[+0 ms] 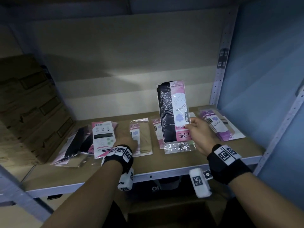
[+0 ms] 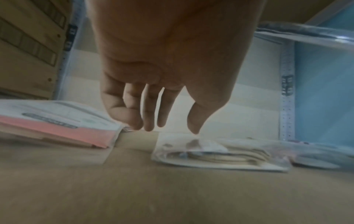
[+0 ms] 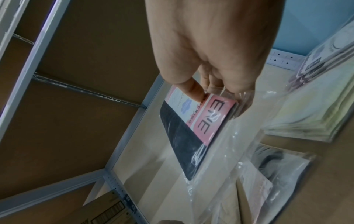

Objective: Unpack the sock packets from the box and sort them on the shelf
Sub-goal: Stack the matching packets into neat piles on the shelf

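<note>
My right hand (image 1: 195, 129) pinches a black sock packet (image 1: 172, 112) with a pink label and holds it upright above the shelf board (image 1: 164, 163); the right wrist view shows the thumb and fingers clamped on the same black sock packet (image 3: 193, 130). My left hand (image 1: 128, 140) hovers low over the shelf with straight fingers (image 2: 149, 115), empty, between a pink-and-white packet (image 1: 103, 137) and a beige sock packet (image 1: 141, 137). In the left wrist view the thumb tip is just above the beige sock packet (image 2: 220, 153).
More packets lie on the shelf: a dark pile (image 1: 77, 142) at the left, a pink-labelled packet (image 1: 158, 130) behind the held one, a purple stack (image 1: 218, 125) at the right. Cardboard cartons (image 1: 29, 104) fill the left end. A metal upright (image 1: 220, 63) bounds the right.
</note>
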The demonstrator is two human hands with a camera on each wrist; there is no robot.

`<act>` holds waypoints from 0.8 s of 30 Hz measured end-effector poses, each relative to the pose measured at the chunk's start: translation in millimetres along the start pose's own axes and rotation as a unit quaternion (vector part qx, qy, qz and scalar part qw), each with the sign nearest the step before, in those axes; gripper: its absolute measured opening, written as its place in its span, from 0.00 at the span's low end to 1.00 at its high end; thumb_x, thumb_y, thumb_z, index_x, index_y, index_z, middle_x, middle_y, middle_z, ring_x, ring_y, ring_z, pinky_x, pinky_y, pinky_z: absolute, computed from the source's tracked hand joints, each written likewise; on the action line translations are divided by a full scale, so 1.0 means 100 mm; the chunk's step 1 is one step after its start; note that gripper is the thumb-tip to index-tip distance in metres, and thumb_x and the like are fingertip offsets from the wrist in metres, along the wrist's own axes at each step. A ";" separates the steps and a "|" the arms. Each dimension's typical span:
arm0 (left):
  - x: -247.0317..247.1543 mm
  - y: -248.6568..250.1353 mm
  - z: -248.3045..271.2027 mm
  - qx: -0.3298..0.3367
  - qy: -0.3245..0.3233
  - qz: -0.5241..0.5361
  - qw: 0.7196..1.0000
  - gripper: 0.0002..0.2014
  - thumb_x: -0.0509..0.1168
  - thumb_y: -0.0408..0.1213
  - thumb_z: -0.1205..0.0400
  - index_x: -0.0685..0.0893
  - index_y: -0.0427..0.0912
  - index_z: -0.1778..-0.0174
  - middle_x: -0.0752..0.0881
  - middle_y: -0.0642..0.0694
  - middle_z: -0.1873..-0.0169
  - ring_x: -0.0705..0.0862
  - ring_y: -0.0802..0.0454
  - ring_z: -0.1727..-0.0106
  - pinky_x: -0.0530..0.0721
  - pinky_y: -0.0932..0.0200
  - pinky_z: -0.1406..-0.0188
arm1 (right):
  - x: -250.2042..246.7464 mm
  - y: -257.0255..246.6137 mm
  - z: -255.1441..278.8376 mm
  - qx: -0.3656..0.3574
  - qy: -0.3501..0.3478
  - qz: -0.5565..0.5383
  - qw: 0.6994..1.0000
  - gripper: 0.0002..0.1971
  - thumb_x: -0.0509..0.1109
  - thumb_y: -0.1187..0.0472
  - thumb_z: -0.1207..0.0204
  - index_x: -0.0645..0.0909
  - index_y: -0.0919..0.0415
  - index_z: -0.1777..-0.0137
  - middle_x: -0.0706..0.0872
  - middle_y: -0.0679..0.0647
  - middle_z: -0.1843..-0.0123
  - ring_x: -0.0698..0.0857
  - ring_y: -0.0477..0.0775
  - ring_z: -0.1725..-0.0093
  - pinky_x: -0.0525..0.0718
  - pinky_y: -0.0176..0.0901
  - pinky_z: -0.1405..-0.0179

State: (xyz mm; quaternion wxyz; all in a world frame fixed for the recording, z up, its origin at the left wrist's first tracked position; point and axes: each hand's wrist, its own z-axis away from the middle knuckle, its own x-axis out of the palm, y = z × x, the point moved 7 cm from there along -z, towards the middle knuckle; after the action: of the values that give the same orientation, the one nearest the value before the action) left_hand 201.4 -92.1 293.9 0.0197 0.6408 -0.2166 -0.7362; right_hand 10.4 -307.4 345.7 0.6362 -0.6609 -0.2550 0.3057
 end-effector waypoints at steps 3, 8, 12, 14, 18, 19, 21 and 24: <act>0.04 0.07 0.04 0.045 0.011 -0.030 0.998 0.31 0.59 0.50 0.19 0.67 0.34 0.24 0.72 0.34 0.27 0.75 0.38 0.29 0.77 0.48 0.31 | 0.03 0.02 -0.04 0.003 0.010 0.001 1.000 0.12 0.63 0.70 0.20 0.78 0.66 0.37 0.86 0.61 0.45 0.86 0.64 0.44 0.84 0.64 0.40; 0.13 0.26 0.13 0.114 0.009 -0.021 0.993 0.24 0.57 0.51 0.19 0.75 0.39 0.32 0.75 0.39 0.33 0.77 0.40 0.33 0.79 0.45 0.36 | 0.05 0.05 -0.08 0.009 0.014 -0.005 1.000 0.15 0.64 0.70 0.21 0.77 0.67 0.35 0.86 0.62 0.44 0.85 0.66 0.42 0.83 0.67 0.38; 0.20 0.29 0.14 0.116 -0.013 -0.014 0.993 0.19 0.57 0.51 0.22 0.85 0.43 0.46 0.84 0.41 0.44 0.84 0.43 0.46 0.84 0.48 0.42 | 0.08 0.08 -0.08 0.014 0.010 -0.008 1.000 0.13 0.64 0.71 0.21 0.77 0.66 0.37 0.85 0.64 0.43 0.85 0.65 0.44 0.83 0.66 0.39; 0.21 0.28 0.14 0.114 -0.021 -0.017 0.993 0.19 0.58 0.51 0.22 0.86 0.43 0.45 0.85 0.42 0.44 0.84 0.43 0.46 0.84 0.50 0.43 | 0.10 0.07 -0.07 0.011 0.005 -0.007 1.000 0.11 0.63 0.71 0.21 0.77 0.64 0.40 0.85 0.64 0.43 0.85 0.64 0.47 0.84 0.63 0.42; 0.21 0.30 0.12 0.105 -0.018 -0.030 0.994 0.19 0.58 0.47 0.19 0.86 0.41 0.41 0.85 0.40 0.43 0.84 0.43 0.45 0.82 0.55 0.45 | 0.12 0.08 -0.08 0.010 0.004 0.000 1.000 0.16 0.63 0.71 0.21 0.74 0.68 0.33 0.85 0.63 0.42 0.84 0.60 0.48 0.84 0.60 0.43; 0.21 0.31 0.11 0.104 -0.019 -0.033 0.994 0.19 0.58 0.46 0.19 0.86 0.40 0.41 0.85 0.40 0.43 0.84 0.42 0.44 0.82 0.55 0.45 | 0.13 0.09 -0.08 0.012 0.005 -0.001 1.000 0.18 0.63 0.71 0.21 0.73 0.69 0.31 0.84 0.64 0.42 0.84 0.59 0.49 0.84 0.61 0.42; 0.23 0.32 0.11 0.105 -0.019 -0.044 0.993 0.18 0.56 0.45 0.19 0.85 0.39 0.45 0.86 0.40 0.44 0.84 0.42 0.46 0.82 0.54 0.45 | 0.13 0.09 -0.08 0.013 0.007 -0.002 1.000 0.18 0.63 0.71 0.21 0.74 0.68 0.31 0.84 0.63 0.40 0.84 0.59 0.48 0.84 0.62 0.41; 0.23 0.33 0.10 0.106 -0.019 -0.054 0.993 0.17 0.56 0.45 0.20 0.85 0.41 0.46 0.86 0.42 0.46 0.84 0.43 0.47 0.83 0.54 0.46 | 0.12 0.09 -0.07 0.016 0.006 -0.002 1.000 0.17 0.63 0.71 0.20 0.74 0.67 0.31 0.83 0.62 0.40 0.85 0.59 0.48 0.84 0.64 0.40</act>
State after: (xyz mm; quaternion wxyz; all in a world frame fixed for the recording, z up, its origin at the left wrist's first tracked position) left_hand 179.3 -126.4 284.4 -0.0929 0.6357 -0.2588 -0.7213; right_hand 23.4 -303.9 335.7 0.6491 -0.6519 -0.2476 0.3041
